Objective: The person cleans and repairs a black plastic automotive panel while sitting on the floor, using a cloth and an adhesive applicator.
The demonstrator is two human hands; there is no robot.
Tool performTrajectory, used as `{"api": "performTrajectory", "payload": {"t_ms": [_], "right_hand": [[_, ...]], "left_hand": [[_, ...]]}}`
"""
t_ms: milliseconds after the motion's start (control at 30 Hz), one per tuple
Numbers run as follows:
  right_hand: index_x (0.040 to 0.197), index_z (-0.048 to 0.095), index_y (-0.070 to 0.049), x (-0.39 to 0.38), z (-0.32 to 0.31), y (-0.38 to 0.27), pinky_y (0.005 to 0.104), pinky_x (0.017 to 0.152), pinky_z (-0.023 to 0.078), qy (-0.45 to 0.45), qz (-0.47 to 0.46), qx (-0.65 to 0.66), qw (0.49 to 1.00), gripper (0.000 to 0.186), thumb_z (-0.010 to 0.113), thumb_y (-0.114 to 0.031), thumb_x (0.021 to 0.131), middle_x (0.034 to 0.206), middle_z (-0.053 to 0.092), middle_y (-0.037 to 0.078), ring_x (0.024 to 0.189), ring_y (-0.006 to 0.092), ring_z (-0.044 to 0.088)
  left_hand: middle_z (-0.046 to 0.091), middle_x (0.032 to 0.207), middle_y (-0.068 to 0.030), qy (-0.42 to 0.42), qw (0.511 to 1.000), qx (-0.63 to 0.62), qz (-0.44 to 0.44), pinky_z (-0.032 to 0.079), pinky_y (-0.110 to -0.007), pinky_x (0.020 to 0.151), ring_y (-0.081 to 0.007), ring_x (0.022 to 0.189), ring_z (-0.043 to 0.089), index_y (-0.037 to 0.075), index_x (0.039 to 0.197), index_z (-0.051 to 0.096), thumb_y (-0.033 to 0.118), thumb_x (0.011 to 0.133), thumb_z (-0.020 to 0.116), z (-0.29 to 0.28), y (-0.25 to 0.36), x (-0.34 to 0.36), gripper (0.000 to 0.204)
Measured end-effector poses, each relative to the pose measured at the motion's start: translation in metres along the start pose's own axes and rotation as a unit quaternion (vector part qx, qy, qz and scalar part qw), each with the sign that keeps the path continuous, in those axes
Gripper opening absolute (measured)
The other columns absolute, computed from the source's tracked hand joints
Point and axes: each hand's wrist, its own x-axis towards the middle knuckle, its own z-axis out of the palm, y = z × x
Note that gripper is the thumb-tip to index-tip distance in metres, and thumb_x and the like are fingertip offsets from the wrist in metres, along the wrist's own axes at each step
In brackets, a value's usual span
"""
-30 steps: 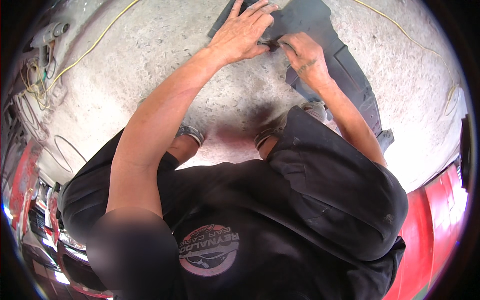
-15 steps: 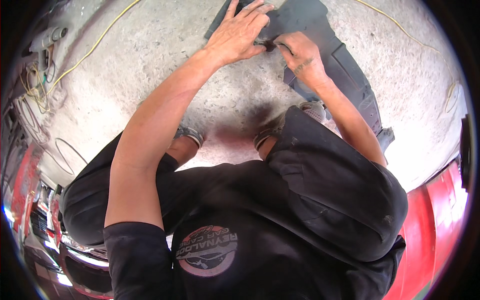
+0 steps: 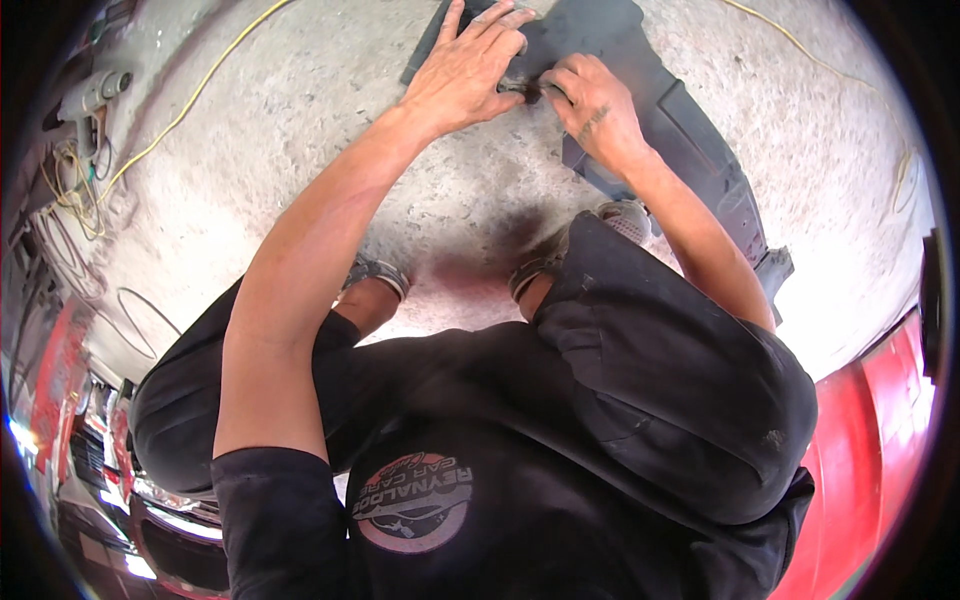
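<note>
A dark grey, moulded plastic panel [image 3: 695, 140] lies on the pale, rough floor in front of me, reaching from the top of the view down the right side. My left hand [image 3: 465, 70] rests on its upper left part, fingers spread and pointing away from me, thumb low near a dark, ragged spot. Beside it, my right hand [image 3: 595, 110] is curled in a pinch at that spot, near my left thumb. What its fingertips hold is too small to make out.
A grey power tool [image 3: 90, 100] lies at far left among coiled cords and hoses [image 3: 75, 200]. A yellow cord [image 3: 200, 90] crosses the floor. Red painted surfaces [image 3: 855, 450] show at lower right and lower left. My shoes [image 3: 620, 220] and bent legs are below the panel.
My hands and the upper part of the panel have shifted slightly left in the view. My right hand has also moved a little upward, still pinched.
</note>
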Motion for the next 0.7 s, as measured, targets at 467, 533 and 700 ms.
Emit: {"api": "performTrajectory", "payload": {"t_ms": [467, 533, 700], "right_hand": [[0.098, 0.074, -0.006, 0.003, -0.04, 0.022, 0.0413, 0.081, 0.056, 0.072, 0.082, 0.061, 0.992, 0.011, 0.074, -0.012, 0.088, 0.095, 0.07, 0.012, 0.089, 0.032, 0.069], [0.099, 0.074, -0.006, -0.003, -0.073, 0.059, 0.041, 0.081, 0.056, 0.136, 0.123, 0.039, 0.982, 0.012, 0.074, -0.013, 0.09, 0.098, 0.071, 0.013, 0.091, 0.0328, 0.07], [0.114, 0.074, -0.005, 0.047, -0.132, 0.177, 0.0458, 0.088, 0.055, 0.285, 0.209, -0.091, 0.931, 0.023, 0.065, -0.015, 0.095, 0.11, 0.072, 0.016, 0.098, 0.0371, 0.069]], "left_hand": [[0.04, 0.158, -0.0184, -0.021, 1.0, -0.003, -0.001, 0.016, -0.064, 0.125, -0.0374, 0.153, 0.03, 0.004, 0.115, 0.051, 0.022, 0.076, 0.084, -0.002, 0.002, 0.004, 0.054], [0.045, 0.158, -0.0063, 0.019, 0.999, 0.027, 0.03, 0.019, -0.064, 0.125, -0.0279, 0.155, 0.03, 0.009, 0.122, 0.053, 0.026, 0.075, 0.088, 0.007, -0.002, 0.008, 0.061], [0.037, 0.163, -0.0146, 0.006, 0.999, 0.035, -0.009, 0.014, -0.068, 0.124, -0.0367, 0.155, 0.028, 0.006, 0.113, 0.053, 0.023, 0.069, 0.091, -0.008, -0.019, -0.015, 0.061]]}}
